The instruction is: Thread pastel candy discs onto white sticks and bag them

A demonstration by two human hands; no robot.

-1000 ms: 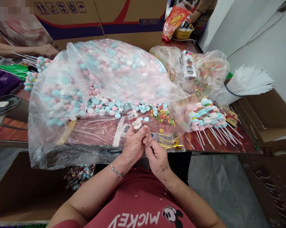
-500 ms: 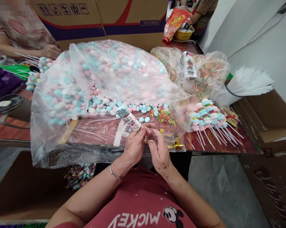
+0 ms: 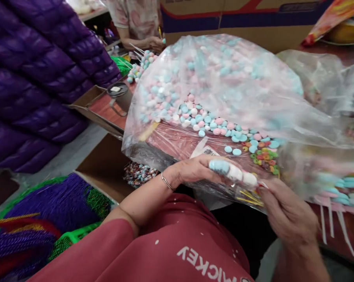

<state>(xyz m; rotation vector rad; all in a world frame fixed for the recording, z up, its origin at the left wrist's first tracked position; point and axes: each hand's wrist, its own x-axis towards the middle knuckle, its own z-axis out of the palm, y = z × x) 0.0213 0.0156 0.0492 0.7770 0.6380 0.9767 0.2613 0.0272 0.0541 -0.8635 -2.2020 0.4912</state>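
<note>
A marshmallow skewer [image 3: 234, 172] with blue, white and pink pieces lies slantwise between my hands, above the table's front edge. My left hand [image 3: 196, 168] holds its blue end, with the fingers partly hidden behind it. At the lower, pinkish end, my right hand [image 3: 285, 207] is closed in a pinch; the fingertips are blurred. Beneath them, gold twist ties [image 3: 250, 197] lie by the table edge. Just behind, loose blue, pink and white marshmallows [image 3: 218, 124] spill from a large clear bag [image 3: 235, 74], next to colourful ring-shaped pieces [image 3: 265, 157].
Finished skewers [image 3: 345, 190] with white sticks lie at the right. A lidded mug [image 3: 122, 98] stands on the left, near a co-worker's hand [image 3: 156, 44]. Below the table is an open cardboard box [image 3: 103, 160]; purple and green strands [image 3: 53, 203] fill the lower left.
My view has swung left. The skewer has turned to point down right, and my right hand has moved away from my left, to the skewer's lower end.
</note>
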